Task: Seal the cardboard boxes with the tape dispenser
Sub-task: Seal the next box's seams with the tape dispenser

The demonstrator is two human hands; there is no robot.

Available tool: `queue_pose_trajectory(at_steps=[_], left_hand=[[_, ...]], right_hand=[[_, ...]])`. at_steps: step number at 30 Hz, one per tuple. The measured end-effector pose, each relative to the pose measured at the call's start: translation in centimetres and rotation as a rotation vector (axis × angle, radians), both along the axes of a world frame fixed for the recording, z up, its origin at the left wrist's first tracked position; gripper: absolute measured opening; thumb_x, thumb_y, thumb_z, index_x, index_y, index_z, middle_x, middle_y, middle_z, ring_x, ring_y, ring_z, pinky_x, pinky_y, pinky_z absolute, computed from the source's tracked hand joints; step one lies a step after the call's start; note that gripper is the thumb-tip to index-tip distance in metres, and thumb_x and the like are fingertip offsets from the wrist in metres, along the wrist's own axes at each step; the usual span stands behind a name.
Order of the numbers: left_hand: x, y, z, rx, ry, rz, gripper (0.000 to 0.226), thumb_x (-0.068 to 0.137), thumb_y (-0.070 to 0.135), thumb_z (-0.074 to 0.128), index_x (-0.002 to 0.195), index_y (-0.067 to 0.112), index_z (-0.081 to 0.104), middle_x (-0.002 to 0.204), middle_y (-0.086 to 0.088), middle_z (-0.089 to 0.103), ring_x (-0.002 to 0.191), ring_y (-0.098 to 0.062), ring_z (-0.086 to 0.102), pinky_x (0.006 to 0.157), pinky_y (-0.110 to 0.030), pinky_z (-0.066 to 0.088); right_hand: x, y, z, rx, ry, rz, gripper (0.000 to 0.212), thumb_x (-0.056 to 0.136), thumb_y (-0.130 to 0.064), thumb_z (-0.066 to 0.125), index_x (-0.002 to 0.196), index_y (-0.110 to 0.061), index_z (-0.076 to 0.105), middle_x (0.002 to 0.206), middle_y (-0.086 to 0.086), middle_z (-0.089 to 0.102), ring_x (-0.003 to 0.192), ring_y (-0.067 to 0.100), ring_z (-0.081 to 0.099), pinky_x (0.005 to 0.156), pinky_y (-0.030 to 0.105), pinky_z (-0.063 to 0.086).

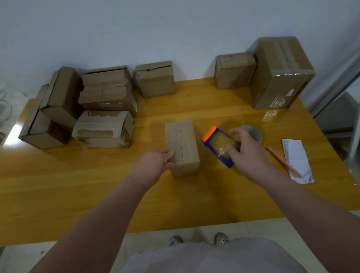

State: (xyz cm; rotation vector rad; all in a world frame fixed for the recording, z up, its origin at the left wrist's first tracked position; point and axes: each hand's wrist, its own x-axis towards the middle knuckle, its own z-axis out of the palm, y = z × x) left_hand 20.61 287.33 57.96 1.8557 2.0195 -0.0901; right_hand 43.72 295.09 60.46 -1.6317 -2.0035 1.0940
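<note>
Standing on the tabletop (115,189), the small box (182,148) is gripped at its left side by curled fingers (169,153) of the left hand (155,164). Beside it, the tape dispenser (217,144) is clasped under the bent fingers of the right hand (248,151). The label (280,101) on the large box (281,71) is too blurred to be read.

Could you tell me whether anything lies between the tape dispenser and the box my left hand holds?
Nothing visible does: only bare table separates the tape dispenser, under the right hand, from the cardboard box the left hand grips.
</note>
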Motion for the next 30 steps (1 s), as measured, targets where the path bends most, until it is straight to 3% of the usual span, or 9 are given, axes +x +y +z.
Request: queue_pose_trajectory(at_steps=[6, 9, 13, 17, 20, 23, 25, 28, 30], left_hand=[[-0.2, 0.6, 0.4, -0.054, 0.232, -0.091, 0.042, 0.103, 0.036, 0.036, 0.14, 0.019, 0.041, 0.136, -0.006, 0.049, 0.118, -0.024, 0.052, 0.092, -0.039, 0.049], [-0.1, 0.7, 0.7, -0.066, 0.292, -0.12, 0.045, 0.101, 0.04, 0.037, 0.141, 0.02, 0.039, 0.135, -0.003, 0.047, 0.115, -0.023, 0.053, 0.086, -0.037, 0.052], [0.0, 0.7, 0.5, -0.046, 0.305, -0.14, 0.044, 0.101, 0.041, 0.037, 0.14, 0.02, 0.039, 0.133, -0.003, 0.048, 0.113, -0.022, 0.054, 0.084, -0.037, 0.052], [0.3, 0.6, 0.8, 0.013, 0.349, -0.154, 0.04, 0.102, 0.041, 0.034, 0.136, 0.022, 0.042, 0.127, -0.002, 0.049, 0.108, -0.02, 0.054, 0.071, -0.03, 0.046], [0.2, 0.5, 1.0, 0.022, 0.278, -0.125, 0.033, 0.102, 0.036, 0.036, 0.129, 0.022, 0.05, 0.121, -0.002, 0.05, 0.107, -0.02, 0.053, 0.071, -0.03, 0.044], [-0.1, 0.4, 1.1, 0.195, -0.066, 0.098, 0.028, 0.101, 0.029, 0.042, 0.101, 0.01, 0.063, 0.102, -0.008, 0.057, 0.098, -0.026, 0.057, 0.077, -0.038, 0.047], [0.1, 0.5, 2.0, 0.321, -0.458, 0.436, 0.027, 0.101, 0.03, 0.043, 0.091, 0.014, 0.062, 0.094, -0.014, 0.063, 0.091, -0.03, 0.06, 0.076, -0.041, 0.048], [0.9, 0.7, 4.4, 0.102, -1.285, 0.958, 0.043, 0.1, 0.045, 0.041, 0.108, 0.009, 0.063, 0.103, -0.012, 0.069, 0.095, -0.024, 0.064, 0.073, -0.037, 0.055], [1.0, 0.8, 5.2, -0.041, -1.468, 1.006, 0.047, 0.097, 0.047, 0.045, 0.112, 0.005, 0.062, 0.105, -0.013, 0.07, 0.098, -0.025, 0.065, 0.072, -0.034, 0.054]], right_hand=[[-0.5, 1.4, 4.0, -0.107, 0.378, -0.125, 0.027, 0.096, -0.016, 0.053, 0.12, -0.028, 0.052, 0.097, -0.002, 0.062, 0.079, 0.011, 0.063, 0.061, 0.026, 0.049], [-0.7, 1.4, 5.1, -0.175, 0.517, -0.152, 0.022, 0.093, -0.016, 0.058, 0.112, -0.026, 0.057, 0.1, 0.002, 0.064, 0.076, 0.011, 0.065, 0.063, 0.025, 0.05], [-1.0, 1.2, 5.4, -0.21, 0.534, -0.131, 0.023, 0.091, -0.018, 0.062, 0.114, -0.024, 0.057, 0.099, 0.001, 0.064, 0.076, 0.01, 0.066, 0.059, 0.021, 0.05], [-1.4, 1.0, 5.3, -0.223, 0.527, -0.117, 0.024, 0.091, -0.018, 0.063, 0.114, -0.022, 0.058, 0.098, 0.0, 0.064, 0.077, 0.009, 0.065, 0.055, 0.018, 0.049], [-1.5, 1.0, 5.3, -0.245, 0.554, -0.112, 0.023, 0.09, -0.021, 0.065, 0.112, -0.021, 0.059, 0.097, 0.001, 0.065, 0.074, 0.009, 0.066, 0.052, 0.018, 0.049], [-1.4, 1.2, 5.4, -0.272, 0.592, -0.099, 0.022, 0.085, -0.026, 0.07, 0.104, -0.021, 0.061, 0.097, 0.004, 0.068, 0.067, 0.009, 0.069, 0.05, 0.019, 0.05], [-1.2, 1.4, 5.5, -0.281, 0.6, -0.072, 0.031, 0.076, -0.033, 0.075, 0.102, -0.022, 0.063, 0.099, 0.007, 0.07, 0.068, 0.011, 0.07, 0.052, 0.022, 0.052], [-1.1, 1.5, 5.6, -0.262, 0.567, -0.007, 0.051, 0.056, -0.046, 0.077, 0.101, -0.026, 0.063, 0.105, 0.007, 0.068, 0.074, 0.016, 0.071, 0.056, 0.025, 0.053], [-1.2, 1.6, 5.6, -0.265, 0.554, 0.054, 0.058, 0.048, -0.048, 0.08, 0.1, -0.029, 0.063, 0.11, 0.007, 0.065, 0.081, 0.019, 0.07, 0.059, 0.026, 0.053]])
